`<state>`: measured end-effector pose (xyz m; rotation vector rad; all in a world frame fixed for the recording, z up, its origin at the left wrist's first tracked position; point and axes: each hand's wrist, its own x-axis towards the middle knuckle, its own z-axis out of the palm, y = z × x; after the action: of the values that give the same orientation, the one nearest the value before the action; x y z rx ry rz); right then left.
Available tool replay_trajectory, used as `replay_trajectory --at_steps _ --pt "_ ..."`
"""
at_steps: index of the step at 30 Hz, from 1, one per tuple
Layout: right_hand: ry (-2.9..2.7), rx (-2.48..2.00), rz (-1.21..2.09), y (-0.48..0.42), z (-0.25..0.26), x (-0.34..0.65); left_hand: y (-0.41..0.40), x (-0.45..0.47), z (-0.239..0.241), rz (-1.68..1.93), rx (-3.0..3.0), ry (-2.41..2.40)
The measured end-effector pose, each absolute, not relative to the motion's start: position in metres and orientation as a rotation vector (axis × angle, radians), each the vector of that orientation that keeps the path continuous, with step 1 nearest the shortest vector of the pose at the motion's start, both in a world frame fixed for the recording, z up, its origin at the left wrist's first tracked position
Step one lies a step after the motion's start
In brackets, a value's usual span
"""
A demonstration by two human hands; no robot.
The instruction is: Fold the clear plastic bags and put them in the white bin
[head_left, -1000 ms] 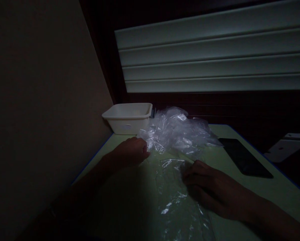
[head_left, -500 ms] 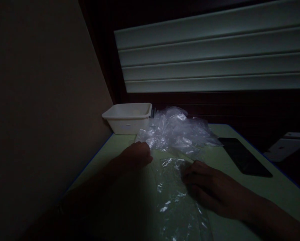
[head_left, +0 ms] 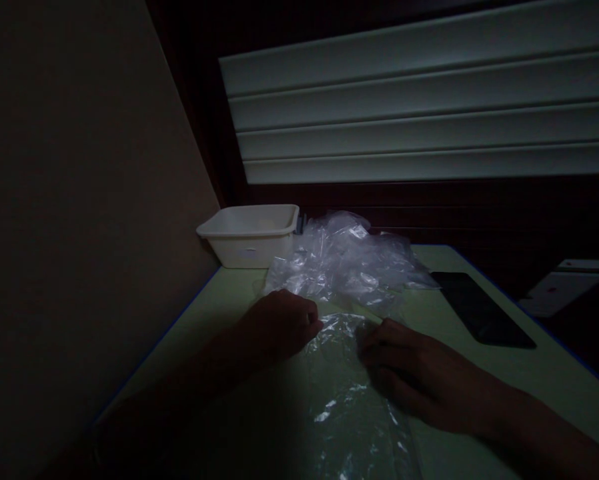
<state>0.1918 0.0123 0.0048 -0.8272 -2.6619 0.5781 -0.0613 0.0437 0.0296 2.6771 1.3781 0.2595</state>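
The room is dim. A clear plastic bag (head_left: 349, 407) lies flat on the pale green table (head_left: 504, 373), running toward me. My left hand (head_left: 284, 323) is curled at the bag's far left corner, its fingers closed against the plastic edge. My right hand (head_left: 409, 373) rests on the bag's right side near the top, with the fingers bent and pressed down on the plastic. Just beyond both hands sits a crumpled heap of clear plastic bags (head_left: 349, 260).
A white plastic tub (head_left: 249, 235) stands at the back left by the wall. A dark phone (head_left: 482, 310) lies flat on the table to the right. A pale device (head_left: 559, 288) sits off the table's right edge. Window blinds (head_left: 419, 113) hang behind.
My left hand has moved right and toward me, from the edge of the crumpled heap to the flat bag's top left corner. My right hand has stayed put.
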Motion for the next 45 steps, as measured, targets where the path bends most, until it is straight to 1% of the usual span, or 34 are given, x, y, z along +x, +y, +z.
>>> replay_trajectory --at_steps 2,7,11,22,28,38,41,45 --pt "-2.659 -0.825 0.583 0.012 0.004 0.192 0.043 -0.063 0.026 0.307 2.721 1.296" --pt "-2.656 -0.812 0.615 0.014 0.003 0.193 0.046 -0.073 0.019 0.363 2.714 0.903" --pt "-2.652 -0.819 0.617 0.014 0.003 0.193 0.050 -0.079 0.017 0.357 2.779 0.761" --pt "-2.637 -0.797 0.620 0.015 0.001 0.192 0.049 -0.067 0.017 0.323 2.868 0.759" --pt "-2.655 -0.830 0.630 0.014 0.001 0.193 0.049 -0.071 0.016 0.360 2.765 0.843" --pt "-2.653 -0.820 0.618 0.014 0.000 0.194 0.045 -0.073 0.018 0.291 2.643 0.874" --pt "-2.642 -0.822 0.602 0.014 0.000 0.194 0.046 -0.074 0.022 0.276 2.585 0.833" --pt "-2.632 -0.817 0.588 0.014 0.001 0.194 0.048 -0.072 0.023 0.331 2.526 0.646"
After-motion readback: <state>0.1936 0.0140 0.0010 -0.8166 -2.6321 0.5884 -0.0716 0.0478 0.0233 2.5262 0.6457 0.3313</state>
